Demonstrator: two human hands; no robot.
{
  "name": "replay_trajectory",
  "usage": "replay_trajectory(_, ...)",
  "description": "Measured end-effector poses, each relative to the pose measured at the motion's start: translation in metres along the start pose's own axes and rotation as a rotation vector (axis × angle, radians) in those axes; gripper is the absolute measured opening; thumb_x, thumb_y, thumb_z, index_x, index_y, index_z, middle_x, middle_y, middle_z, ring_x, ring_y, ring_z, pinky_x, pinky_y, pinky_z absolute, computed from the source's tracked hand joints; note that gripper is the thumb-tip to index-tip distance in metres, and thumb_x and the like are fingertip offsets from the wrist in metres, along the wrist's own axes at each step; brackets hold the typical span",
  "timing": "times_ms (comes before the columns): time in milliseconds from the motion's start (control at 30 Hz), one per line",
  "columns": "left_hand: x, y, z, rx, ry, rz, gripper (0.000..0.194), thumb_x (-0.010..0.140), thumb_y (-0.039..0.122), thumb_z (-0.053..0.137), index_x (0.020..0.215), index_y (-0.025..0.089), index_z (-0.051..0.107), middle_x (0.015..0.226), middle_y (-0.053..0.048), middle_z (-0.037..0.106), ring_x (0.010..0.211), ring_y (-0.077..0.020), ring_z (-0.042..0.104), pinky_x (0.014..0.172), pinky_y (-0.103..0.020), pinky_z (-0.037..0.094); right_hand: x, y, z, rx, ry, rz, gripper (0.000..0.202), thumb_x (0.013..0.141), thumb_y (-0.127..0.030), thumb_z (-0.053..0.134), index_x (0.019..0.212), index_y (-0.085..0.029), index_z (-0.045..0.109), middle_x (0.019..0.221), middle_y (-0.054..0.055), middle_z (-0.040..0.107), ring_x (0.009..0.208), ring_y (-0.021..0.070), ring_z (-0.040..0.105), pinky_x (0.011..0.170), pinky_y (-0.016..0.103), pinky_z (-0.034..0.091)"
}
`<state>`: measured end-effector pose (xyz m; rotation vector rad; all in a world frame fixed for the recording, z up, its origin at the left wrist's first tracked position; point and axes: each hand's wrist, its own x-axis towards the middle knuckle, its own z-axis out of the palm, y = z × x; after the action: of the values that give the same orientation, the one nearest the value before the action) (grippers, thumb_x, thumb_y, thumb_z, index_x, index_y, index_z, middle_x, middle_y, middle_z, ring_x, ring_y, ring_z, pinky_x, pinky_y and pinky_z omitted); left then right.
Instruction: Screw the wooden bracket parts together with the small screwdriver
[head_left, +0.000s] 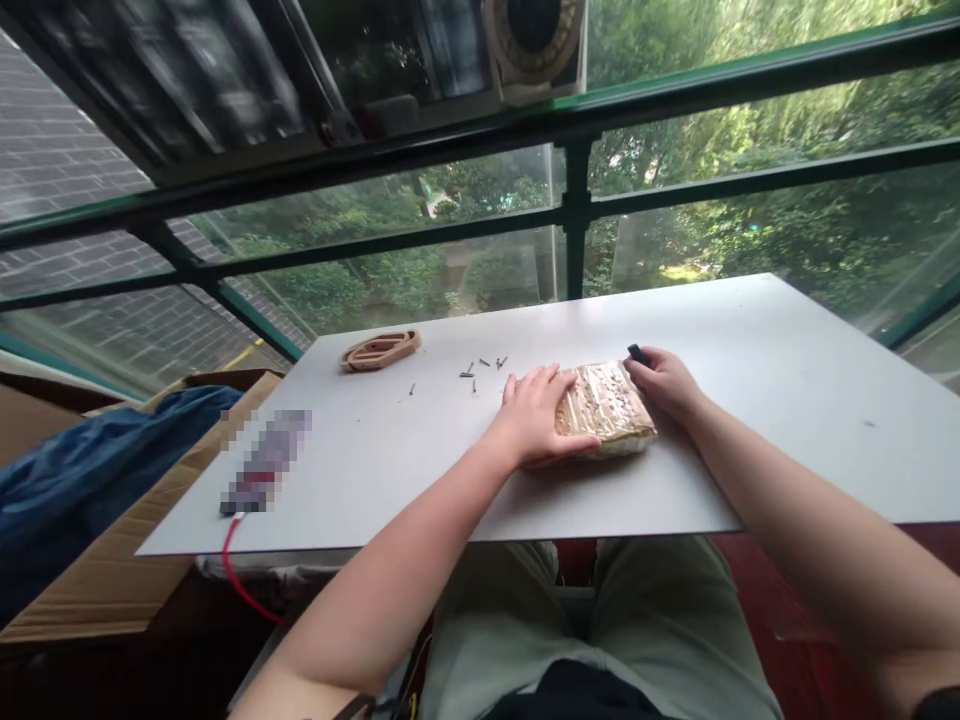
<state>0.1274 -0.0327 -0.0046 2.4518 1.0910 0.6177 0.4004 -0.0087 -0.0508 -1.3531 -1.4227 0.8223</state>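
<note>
A tan block with a shiny, clear wrapping lies on the white table. My left hand rests on the block's left part, fingers spread and thumb along its near side. At the block's far right corner, my right hand is closed around a small black object, whose end sticks out past the fingers. Several small screws or nails are scattered on the table to the left of the block.
A brown oval slotted piece lies at the table's far left. Nearer is a blurred-out device with a red cable. A cardboard box holding blue cloth stands left; green-framed windows are behind.
</note>
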Motion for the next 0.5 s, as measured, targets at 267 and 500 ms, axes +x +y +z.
replay_trajectory(267,0.013,-0.034,0.006,-0.386,0.358,-0.129,0.050,0.094,0.047,0.055,0.138,0.024,0.051,0.146,-0.011,0.055,0.140,-0.0311,0.049,0.120,-0.050,0.037,-0.003,0.001,-0.003,0.271,-0.076,0.013,0.036,0.090,-0.055,0.062,0.082,-0.022,0.052,0.058,-0.007,0.042,0.052,0.0089,0.036,0.050,0.023,0.029)
replay_trajectory(500,-0.005,-0.084,0.014,-0.697,0.379,-0.240,0.052,0.090,0.047,0.061,0.133,0.020,0.051,0.143,-0.016,0.057,0.137,-0.0297,0.053,0.118,-0.051,0.041,-0.002,0.003,0.001,0.140,-0.057,0.049,0.042,0.080,-0.055,0.075,0.095,-0.020,0.056,0.072,-0.001,0.061,0.063,0.0127,0.055,0.058,0.025,0.044)
